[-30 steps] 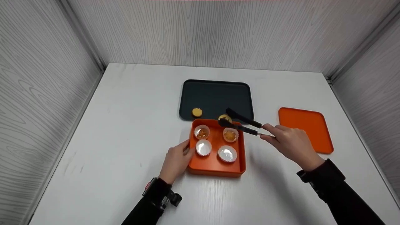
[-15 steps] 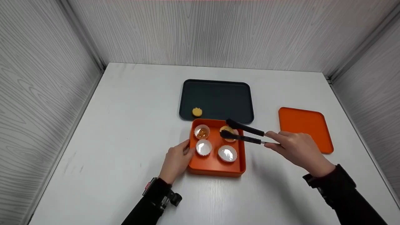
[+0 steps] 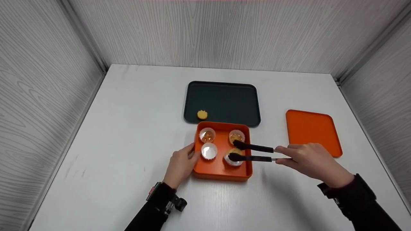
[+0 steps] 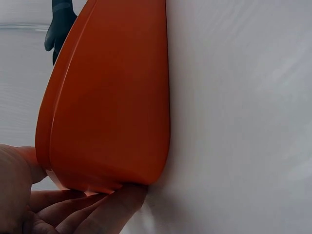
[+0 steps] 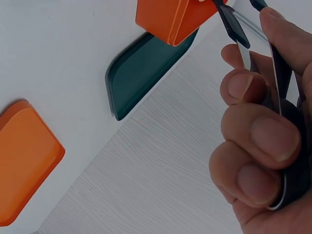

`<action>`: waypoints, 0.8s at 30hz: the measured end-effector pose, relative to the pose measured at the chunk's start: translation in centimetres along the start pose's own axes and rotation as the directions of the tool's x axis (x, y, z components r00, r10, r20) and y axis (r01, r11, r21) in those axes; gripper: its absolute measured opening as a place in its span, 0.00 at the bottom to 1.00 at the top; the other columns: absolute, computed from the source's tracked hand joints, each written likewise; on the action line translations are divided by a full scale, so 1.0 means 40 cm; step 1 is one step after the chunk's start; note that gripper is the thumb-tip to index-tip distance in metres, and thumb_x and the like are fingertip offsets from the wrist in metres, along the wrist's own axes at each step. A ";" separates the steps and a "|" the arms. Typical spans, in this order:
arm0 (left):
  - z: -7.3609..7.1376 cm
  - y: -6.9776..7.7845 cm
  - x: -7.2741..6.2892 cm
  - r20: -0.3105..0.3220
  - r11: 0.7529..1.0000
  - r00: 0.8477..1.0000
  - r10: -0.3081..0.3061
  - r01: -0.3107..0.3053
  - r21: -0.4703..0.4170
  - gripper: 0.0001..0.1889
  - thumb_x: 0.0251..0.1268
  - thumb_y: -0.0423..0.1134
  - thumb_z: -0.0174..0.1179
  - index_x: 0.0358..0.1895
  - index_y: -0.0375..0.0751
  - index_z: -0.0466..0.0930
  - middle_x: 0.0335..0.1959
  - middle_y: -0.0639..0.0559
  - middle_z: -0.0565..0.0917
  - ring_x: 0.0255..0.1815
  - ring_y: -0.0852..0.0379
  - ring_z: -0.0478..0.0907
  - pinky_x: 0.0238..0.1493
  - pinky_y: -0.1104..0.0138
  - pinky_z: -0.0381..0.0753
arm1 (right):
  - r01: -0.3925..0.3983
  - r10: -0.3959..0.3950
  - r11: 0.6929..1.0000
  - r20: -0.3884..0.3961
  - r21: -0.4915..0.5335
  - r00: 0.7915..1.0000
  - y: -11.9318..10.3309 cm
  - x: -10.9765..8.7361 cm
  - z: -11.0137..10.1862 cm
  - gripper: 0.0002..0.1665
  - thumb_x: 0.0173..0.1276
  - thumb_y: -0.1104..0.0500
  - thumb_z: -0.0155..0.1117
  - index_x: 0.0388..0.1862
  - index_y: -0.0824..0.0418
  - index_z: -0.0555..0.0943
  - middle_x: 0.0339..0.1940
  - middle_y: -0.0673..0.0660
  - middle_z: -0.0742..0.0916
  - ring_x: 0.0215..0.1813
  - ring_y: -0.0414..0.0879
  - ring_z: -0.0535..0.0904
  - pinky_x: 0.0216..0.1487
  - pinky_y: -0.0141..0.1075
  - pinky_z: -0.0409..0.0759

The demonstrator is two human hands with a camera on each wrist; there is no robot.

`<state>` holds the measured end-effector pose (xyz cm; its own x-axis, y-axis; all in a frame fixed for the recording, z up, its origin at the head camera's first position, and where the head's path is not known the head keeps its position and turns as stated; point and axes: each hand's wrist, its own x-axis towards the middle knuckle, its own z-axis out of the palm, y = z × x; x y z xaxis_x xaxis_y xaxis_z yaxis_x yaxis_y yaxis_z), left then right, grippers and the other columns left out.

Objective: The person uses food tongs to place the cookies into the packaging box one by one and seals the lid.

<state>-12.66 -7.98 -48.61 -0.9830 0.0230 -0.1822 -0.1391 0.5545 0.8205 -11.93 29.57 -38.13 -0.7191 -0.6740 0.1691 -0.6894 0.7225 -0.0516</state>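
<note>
My left hand (image 3: 181, 166) grips the left side of an orange box (image 3: 221, 173); in the left wrist view the thumb is at the rim and the fingers (image 4: 105, 212) lie against the outer wall. Black-tipped tongs (image 3: 257, 158) are held in my right hand (image 3: 313, 163). Between the tong tips is a small yellow cookie (image 3: 236, 150), over the front right paper cup (image 3: 232, 163). A brown, button-like piece (image 3: 208, 137) lies in the back left cup and a golden one (image 3: 235, 137) in the back right cup. The front left cup (image 3: 209, 151) holds nothing.
Behind the box lies a dark green tray (image 3: 223, 99) with one yellow cookie (image 3: 202, 115) near its front left corner. A flat orange tray or lid (image 3: 314, 128) is at the right. Grey wood-grain walls (image 3: 205, 35) enclose the white table (image 3: 112, 144).
The tongs with the cookie have come from the green tray's front edge, over the back right cup, to the front right cup. My left hand and the box have stayed put.
</note>
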 end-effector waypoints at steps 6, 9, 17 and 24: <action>0.002 -0.001 -0.001 -0.007 1.000 1.000 0.014 -0.014 0.008 0.27 0.76 0.43 0.60 0.72 0.36 0.73 0.68 0.41 0.79 0.68 0.50 0.77 0.68 0.56 0.76 | -0.001 0.002 1.000 0.035 -0.020 0.999 -0.008 0.000 0.004 0.15 0.62 0.49 0.77 0.45 0.49 0.85 0.17 0.40 0.72 0.17 0.32 0.58 0.17 0.26 0.58; 0.002 -0.001 0.000 -0.006 1.000 1.000 0.021 -0.021 0.017 0.27 0.76 0.43 0.59 0.72 0.36 0.73 0.67 0.41 0.79 0.68 0.49 0.77 0.69 0.55 0.75 | 0.009 -0.007 0.999 0.035 -0.035 0.999 -0.011 0.002 0.008 0.15 0.62 0.49 0.77 0.44 0.49 0.84 0.16 0.40 0.69 0.16 0.32 0.57 0.17 0.26 0.57; 0.003 -0.001 0.000 0.001 1.000 1.000 0.014 -0.014 0.027 0.27 0.76 0.44 0.59 0.73 0.35 0.72 0.68 0.40 0.78 0.69 0.48 0.75 0.70 0.54 0.74 | 0.014 -0.012 0.998 0.040 -0.061 0.999 -0.014 0.008 0.017 0.16 0.62 0.48 0.77 0.45 0.50 0.85 0.17 0.42 0.72 0.15 0.33 0.57 0.17 0.26 0.58; 0.005 -0.001 -0.001 -0.009 1.000 1.000 0.012 -0.012 0.025 0.28 0.76 0.44 0.60 0.73 0.36 0.72 0.68 0.41 0.78 0.69 0.48 0.75 0.69 0.54 0.74 | 0.010 -0.008 0.997 0.025 -0.079 1.000 -0.012 0.007 0.027 0.18 0.60 0.48 0.78 0.46 0.52 0.86 0.16 0.43 0.73 0.15 0.34 0.57 0.17 0.26 0.57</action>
<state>-12.58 -7.82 -48.73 -0.9857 0.0218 -0.1673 -0.1246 0.5747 0.8088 -11.91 28.85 -39.12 -0.7153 -0.6836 0.1452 -0.6876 0.7256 0.0284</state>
